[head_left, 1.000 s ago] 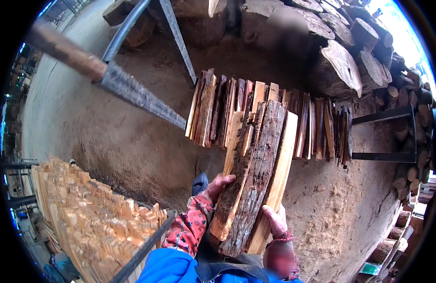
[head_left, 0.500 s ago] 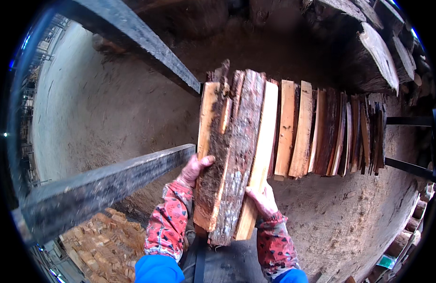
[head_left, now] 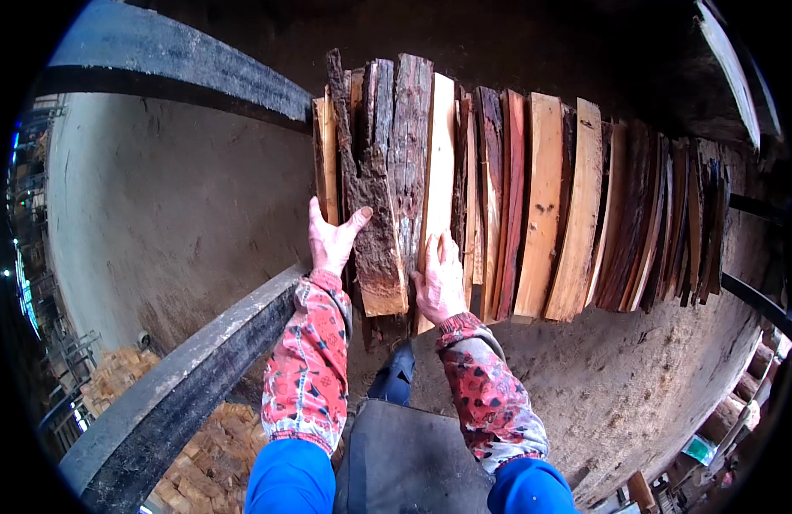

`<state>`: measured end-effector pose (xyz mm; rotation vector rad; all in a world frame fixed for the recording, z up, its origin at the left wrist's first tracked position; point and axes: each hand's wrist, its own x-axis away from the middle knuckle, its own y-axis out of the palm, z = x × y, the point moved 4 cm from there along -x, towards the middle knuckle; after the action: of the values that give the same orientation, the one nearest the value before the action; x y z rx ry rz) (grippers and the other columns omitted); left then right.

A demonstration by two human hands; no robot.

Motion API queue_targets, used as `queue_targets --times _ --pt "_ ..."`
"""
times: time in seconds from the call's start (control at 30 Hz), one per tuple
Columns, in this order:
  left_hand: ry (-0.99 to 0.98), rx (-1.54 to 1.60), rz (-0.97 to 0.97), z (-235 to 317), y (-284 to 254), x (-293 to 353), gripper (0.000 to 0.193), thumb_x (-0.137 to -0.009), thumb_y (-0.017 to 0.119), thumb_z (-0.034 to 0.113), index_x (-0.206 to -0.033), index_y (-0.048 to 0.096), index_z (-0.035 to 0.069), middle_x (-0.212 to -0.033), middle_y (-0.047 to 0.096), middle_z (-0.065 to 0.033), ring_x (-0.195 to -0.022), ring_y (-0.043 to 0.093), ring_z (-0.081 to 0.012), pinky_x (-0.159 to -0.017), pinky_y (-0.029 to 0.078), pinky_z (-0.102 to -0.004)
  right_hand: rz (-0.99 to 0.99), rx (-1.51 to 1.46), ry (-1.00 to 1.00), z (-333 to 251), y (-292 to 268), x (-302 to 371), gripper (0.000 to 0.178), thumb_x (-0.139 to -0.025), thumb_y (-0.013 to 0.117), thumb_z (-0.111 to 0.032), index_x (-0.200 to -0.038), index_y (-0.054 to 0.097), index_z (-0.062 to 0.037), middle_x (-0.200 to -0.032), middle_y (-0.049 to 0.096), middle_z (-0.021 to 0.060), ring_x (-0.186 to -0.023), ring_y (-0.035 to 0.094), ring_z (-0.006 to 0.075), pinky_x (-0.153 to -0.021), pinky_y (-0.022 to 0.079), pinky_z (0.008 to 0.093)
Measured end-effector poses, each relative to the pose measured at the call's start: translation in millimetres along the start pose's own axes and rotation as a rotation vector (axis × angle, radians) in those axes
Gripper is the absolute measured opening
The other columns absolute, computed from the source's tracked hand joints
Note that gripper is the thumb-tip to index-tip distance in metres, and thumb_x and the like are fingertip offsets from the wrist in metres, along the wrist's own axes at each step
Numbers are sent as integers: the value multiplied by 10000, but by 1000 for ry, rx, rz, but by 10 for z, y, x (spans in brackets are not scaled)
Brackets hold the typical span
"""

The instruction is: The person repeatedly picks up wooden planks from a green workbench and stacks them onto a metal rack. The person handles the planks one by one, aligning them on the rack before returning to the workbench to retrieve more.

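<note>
A row of rough wood slabs [head_left: 533,206], some barked and some bare, stands side by side across two dark beams. At its left end, my left hand [head_left: 331,244] lies against the slabs, thumb spread away from the fingers. The thumb rests by a bark-covered slab [head_left: 379,257] with a ragged top, and the fingers lie near a pale slab [head_left: 325,158]. My right hand [head_left: 440,287] is flat, fingers pointing away from me, on a pale bare slab [head_left: 439,171]. Between my hands runs a grey-barked slab [head_left: 410,120].
Thick dark beams [head_left: 190,368] come in from the left, one near and one far. Cut wood blocks [head_left: 212,463] lie in a heap at lower left. Logs [head_left: 747,385] are stacked at right. A dark flat surface [head_left: 421,463] is close in front of me.
The bundle of slabs between my hands has moved away from me and to the left, against the row. My grip has loosened, and my right hand now lies flat on the wood.
</note>
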<state>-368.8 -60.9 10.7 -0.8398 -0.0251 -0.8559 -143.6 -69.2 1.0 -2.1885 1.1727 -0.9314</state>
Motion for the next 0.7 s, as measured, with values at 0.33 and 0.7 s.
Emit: queue_targets --times 0.33,0.7 --pt "160 -437 42 605 112 726 1096 -604 859 454 -1395 302 -63 -1311 450 -272 -1220 426 -399 -1062 331 -456 -27 -71 -56 127 -82 130 819 -786 691 -148 -1463 251 -14 -1463 279 274 -1322 329 424 -1079 325 450" --pt "117 -502 59 19 -162 962 1008 -646 804 172 -1417 213 -102 -1337 415 -286 -1250 392 -415 -1100 295 -434 -96 -137 -12 145 -137 270 794 -776 713 -109 -1455 309 -36 -1476 282 269 -1360 316 406 -1116 290 398"
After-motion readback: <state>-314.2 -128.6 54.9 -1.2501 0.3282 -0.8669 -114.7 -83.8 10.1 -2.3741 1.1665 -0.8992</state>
